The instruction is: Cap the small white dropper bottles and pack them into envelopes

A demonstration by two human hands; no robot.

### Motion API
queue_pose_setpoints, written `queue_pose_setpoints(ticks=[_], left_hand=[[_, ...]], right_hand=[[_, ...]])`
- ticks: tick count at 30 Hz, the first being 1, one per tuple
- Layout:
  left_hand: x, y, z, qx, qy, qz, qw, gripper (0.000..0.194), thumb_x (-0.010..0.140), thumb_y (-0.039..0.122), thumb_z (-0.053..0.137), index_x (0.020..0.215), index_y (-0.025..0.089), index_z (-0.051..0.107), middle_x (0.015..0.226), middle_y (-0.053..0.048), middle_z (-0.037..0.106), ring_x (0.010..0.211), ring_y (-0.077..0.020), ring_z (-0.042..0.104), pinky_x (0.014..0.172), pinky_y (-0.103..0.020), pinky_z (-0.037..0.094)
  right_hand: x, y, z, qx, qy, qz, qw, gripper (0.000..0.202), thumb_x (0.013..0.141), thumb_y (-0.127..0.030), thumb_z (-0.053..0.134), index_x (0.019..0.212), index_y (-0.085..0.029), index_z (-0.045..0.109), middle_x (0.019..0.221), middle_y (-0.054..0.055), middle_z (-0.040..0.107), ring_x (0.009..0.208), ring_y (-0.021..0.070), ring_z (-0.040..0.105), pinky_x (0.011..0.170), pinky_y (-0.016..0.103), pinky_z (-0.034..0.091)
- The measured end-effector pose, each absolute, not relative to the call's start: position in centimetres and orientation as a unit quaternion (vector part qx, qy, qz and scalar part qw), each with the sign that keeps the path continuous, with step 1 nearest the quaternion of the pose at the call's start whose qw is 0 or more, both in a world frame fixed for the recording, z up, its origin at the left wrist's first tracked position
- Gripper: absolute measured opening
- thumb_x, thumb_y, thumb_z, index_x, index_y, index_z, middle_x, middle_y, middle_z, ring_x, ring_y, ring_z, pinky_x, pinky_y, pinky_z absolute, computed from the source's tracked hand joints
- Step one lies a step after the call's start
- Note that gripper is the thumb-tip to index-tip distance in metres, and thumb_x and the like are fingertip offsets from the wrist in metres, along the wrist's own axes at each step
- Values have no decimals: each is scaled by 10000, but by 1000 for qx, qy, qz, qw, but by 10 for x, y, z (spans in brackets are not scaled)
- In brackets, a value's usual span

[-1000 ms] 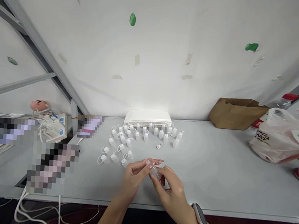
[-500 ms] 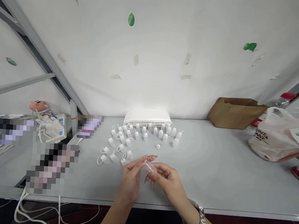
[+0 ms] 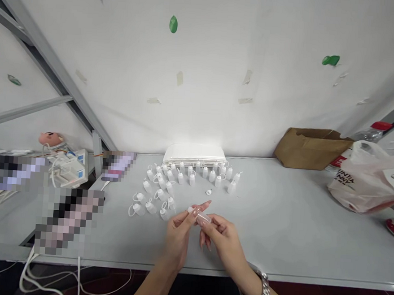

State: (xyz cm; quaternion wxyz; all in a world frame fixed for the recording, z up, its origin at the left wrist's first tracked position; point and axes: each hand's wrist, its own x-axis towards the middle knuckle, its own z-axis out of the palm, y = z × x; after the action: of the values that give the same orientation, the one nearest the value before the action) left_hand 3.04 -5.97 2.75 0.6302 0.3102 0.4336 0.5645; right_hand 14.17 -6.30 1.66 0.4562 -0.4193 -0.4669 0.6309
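A small translucent squeeze bottle (image 3: 204,218) is held tilted between both hands above the front of the grey table. My left hand (image 3: 179,231) pinches its upper end, where a bit of white (image 3: 190,209) shows past the fingers; what that piece is, I cannot make out. My right hand (image 3: 223,240) grips the lower end between thumb and fingers. Beyond the hands lies a loose white cap (image 3: 208,192). Several similar small white-capped bottles (image 3: 192,179) stand farther back and to the left, many with looped cap straps.
A flat white stack (image 3: 194,153) lies against the wall behind the bottles. On the right are a brown paper bag (image 3: 309,151), a plastic carrier bag (image 3: 359,190) and a red-capped drink bottle (image 3: 380,126). White cables (image 3: 28,273) hang over the table edge on the left.
Both hands have shifted slightly to the right with the bottle, which now lies closer to level. White material now shows past my left fingertips.
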Motion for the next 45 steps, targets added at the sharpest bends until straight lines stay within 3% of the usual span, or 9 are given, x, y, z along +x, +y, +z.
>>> queue_pose_setpoints(ticks=[7,12,15,19,27,33,39,45], left_hand=[[25,-57,28,295,434,567,635,336,744,431,644,923,161,734,1120,-129,681,1227,-307,466,1060,-448,273],[22,-56,25,298,431,560,642,294,766,415,632,760,146,751,987,-121,732,1168,-280,533,1087,-411,238],[20,-54,24,299,420,558,651,242,748,376,662,780,152,749,1000,-113,730,1178,-282,525,1079,-420,256],[20,-53,24,279,391,559,676,243,726,352,689,894,182,738,1091,-100,699,1215,-289,486,1062,-442,287],[24,-59,27,279,362,543,705,213,722,302,706,898,185,736,1159,-89,667,1188,-284,510,1049,-419,311],[20,-60,28,272,376,556,690,283,795,399,608,835,153,742,1065,-110,708,1181,-275,516,1057,-407,289],[21,-59,30,288,387,552,681,245,781,366,632,854,158,738,1051,-113,712,1188,-275,506,1036,-405,311],[25,-58,25,240,379,589,672,220,711,316,706,886,184,733,1099,-93,696,1177,-264,519,1015,-385,335]], right_hand=[[139,-55,24,-384,-350,722,457,366,712,-483,675,658,-123,639,413,-31,527,370,55,317,425,222,222],[139,-58,26,-380,-331,738,449,365,694,-479,689,639,-122,638,391,-36,510,356,51,316,412,220,194],[139,-60,26,-377,-333,737,452,363,707,-477,677,637,-123,631,386,-44,489,354,50,302,406,221,183],[140,-62,22,-392,-375,695,472,346,747,-471,644,666,-136,614,409,-46,495,367,56,303,416,222,228],[140,-67,16,-429,-458,591,507,318,779,-461,605,763,-143,609,484,-37,502,451,95,410,451,223,326],[138,-70,8,-451,-534,505,506,241,834,-382,556,838,-156,640,552,-26,519,519,117,473,514,233,388],[139,-75,8,-447,-617,374,530,168,851,-298,539,814,-163,631,614,-4,547,561,129,500,573,244,428],[137,-75,12,-454,-581,469,485,234,843,-375,542,758,-166,608,568,-16,530,530,118,470,518,233,387]])
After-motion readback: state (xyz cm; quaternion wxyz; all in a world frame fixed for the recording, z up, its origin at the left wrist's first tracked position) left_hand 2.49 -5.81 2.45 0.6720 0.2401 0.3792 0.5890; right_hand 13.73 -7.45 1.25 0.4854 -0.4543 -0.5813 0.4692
